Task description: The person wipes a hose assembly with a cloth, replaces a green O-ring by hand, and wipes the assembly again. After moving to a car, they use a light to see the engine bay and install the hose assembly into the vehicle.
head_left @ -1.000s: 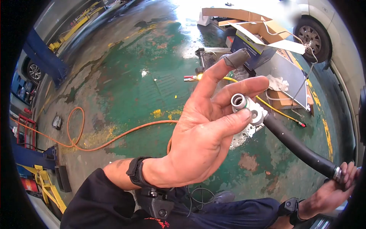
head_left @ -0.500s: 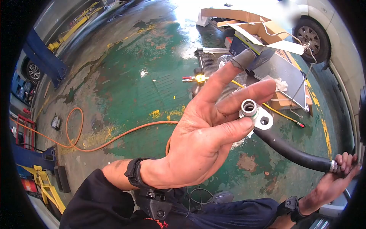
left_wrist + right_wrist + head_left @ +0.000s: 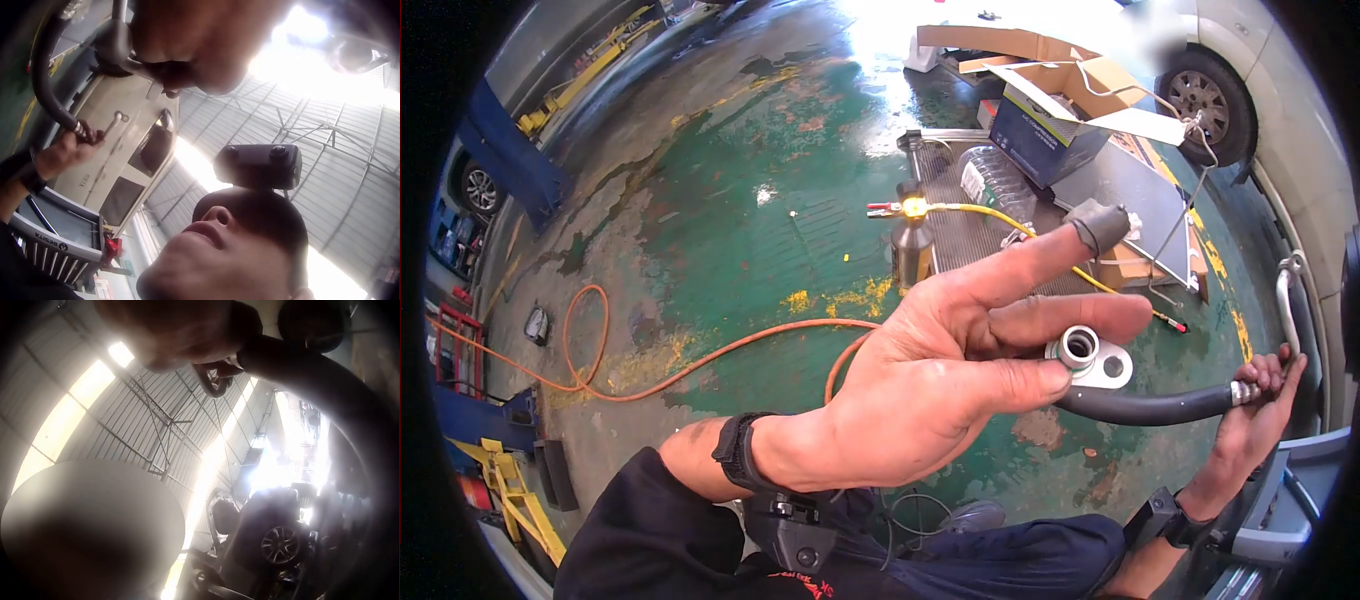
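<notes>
Both hands are busy with one hose assembly here: left hand [image 3: 940,385] has the pale metal fitting [image 3: 1092,378] pinched against its thumb, with the forefinger and the next one stretched out past it (the forefinger has a grey wrap [image 3: 1103,228] round its tip), and right hand [image 3: 1260,400] is off to the right, fingers curled round the metal pipe [image 3: 1286,305] just past the silver collar [image 3: 1245,393]. The black hose [image 3: 1160,408] runs between the two hands, sagging a bit, and the fitting sits about mid-scene with its round open end and the flange hole showing. Beyond the hands, on the worn green floor [image 3: 740,260], a silver bottle [image 3: 913,255] stands beside a finned radiator-looking panel [image 3: 960,245], and a yellow hose [image 3: 975,208] crosses over that. Farther right there's an open blue box [image 3: 1040,145] with its flaps up, near a car wheel [image 3: 1203,105]. An orange hose [image 3: 730,350] loops across the floor on the left, and near right, beside the right forearm, is a grey cart [image 3: 59,231], its lettering showing best from the left wrist
</notes>
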Motion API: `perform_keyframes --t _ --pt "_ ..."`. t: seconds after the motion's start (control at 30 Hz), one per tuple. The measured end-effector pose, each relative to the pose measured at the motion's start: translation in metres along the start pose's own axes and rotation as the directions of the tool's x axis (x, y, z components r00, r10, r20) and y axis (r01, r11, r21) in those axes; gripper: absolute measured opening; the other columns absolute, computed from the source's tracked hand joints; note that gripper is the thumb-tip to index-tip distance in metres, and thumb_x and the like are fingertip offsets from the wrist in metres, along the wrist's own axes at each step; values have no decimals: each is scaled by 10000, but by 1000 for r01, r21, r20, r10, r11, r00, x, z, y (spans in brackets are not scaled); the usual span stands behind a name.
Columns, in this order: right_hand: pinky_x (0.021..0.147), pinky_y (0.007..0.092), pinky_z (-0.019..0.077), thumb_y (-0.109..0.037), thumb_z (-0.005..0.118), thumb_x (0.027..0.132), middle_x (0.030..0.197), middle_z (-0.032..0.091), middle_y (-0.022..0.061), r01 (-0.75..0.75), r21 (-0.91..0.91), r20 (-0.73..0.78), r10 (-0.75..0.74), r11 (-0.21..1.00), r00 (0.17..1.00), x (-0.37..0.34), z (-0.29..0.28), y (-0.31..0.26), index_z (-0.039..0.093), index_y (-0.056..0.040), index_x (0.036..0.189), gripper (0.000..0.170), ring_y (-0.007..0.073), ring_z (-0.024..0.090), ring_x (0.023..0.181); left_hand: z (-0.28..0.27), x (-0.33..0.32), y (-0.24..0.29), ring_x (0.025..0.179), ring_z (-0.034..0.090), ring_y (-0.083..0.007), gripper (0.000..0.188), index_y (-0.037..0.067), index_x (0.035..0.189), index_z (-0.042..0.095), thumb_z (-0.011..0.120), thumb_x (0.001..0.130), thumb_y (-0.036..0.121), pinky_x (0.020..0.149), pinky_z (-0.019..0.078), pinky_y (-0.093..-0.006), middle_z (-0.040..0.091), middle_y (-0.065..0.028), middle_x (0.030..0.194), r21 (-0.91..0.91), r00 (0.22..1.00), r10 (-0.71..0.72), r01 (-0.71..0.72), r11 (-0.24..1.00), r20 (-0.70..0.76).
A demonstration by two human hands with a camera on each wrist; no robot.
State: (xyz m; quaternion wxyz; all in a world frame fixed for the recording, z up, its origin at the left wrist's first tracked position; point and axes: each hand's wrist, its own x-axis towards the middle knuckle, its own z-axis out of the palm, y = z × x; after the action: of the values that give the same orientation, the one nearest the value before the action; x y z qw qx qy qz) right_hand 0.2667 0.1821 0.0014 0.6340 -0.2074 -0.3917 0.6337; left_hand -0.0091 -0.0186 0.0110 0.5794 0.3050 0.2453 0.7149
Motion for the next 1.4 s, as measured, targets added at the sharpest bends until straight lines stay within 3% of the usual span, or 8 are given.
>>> perform_keyframes --t 0.57,0.8,0.9,1.03,1.27,1.33,1.37,1.4 --pt "528 195 377 -286 516 921 599 366 -47 -295 21 -95 295 955 951 22 -10 49 533 -36 911 250 50 375 558 0 -1 -3 1165 498 -242 653 -13 1394 211 493 813 -107 992 368 -302 523 -238 1213 -70 940 -271 291 954 207" --pt "525 199 382 -290 508 924 594 389 -50 -414 152 5 418 897 908 24 -19 70 551 -43 892 253 52 381 558 8 -3 -5 1185 474 -243 618 8 1400 199 512 868 -12 983 388 -348 536 -222 1202 -16 969 -132 139 990 209" --pt "543 208 376 -304 485 932 600 379 -44 -399 206 36 401 894 916 23 -18 76 532 -54 879 260 64 379 570 3 0 -16 1217 437 -238 641 -14 1382 220 542 831 -76 1009 374 -346 406 -241 1323 70 949 98 -125 990 299" --pt "577 227 382 -291 474 935 617 386 -32 -323 276 125 299 905 946 23 -22 82 516 -41 883 259 83 391 608 1 -1 -15 1230 421 -244 623 2 1374 259 547 828 -81 1005 381 -351 415 -226 1322 249 957 25 -101 963 289" --pt "640 248 396 -292 468 935 623 377 -26 -290 297 125 264 910 956 17 -14 84 485 -50 857 255 93 397 627 3 -2 -9 925 633 -230 458 -50 1189 482 670 785 58 790 517 -312 606 -129 1134 814 943 139 -331 478 302" --pt "686 240 399 -267 483 934 704 477 -10 -345 256 263 278 903 924 12 -2 83 512 -29 949 240 100 451 686 4 1 -14 892 635 -204 446 -50 1170 499 681 781 68 769 519 -298 623 -121 1090 825 918 220 -393 407 329" --pt "691 242 398 -263 505 925 755 505 -7 -286 -201 57 303 937 951 7 5 81 522 -24 1006 253 99 470 716 4 1 -17 858 637 -179 434 -51 1152 516 692 777 77 748 522 -284 641 -113 1045 834 888 298 -440 332 350" --pt "696 245 397 -259 527 916 807 533 -4 -263 -620 -138 226 740 964 0 18 79 531 -19 1063 282 98 489 746 5 0 -19 858 637 -179 434 -51 1152 516 692 777 77 748 522 -284 641 -113 1045 833 890 295 -438 338 348"
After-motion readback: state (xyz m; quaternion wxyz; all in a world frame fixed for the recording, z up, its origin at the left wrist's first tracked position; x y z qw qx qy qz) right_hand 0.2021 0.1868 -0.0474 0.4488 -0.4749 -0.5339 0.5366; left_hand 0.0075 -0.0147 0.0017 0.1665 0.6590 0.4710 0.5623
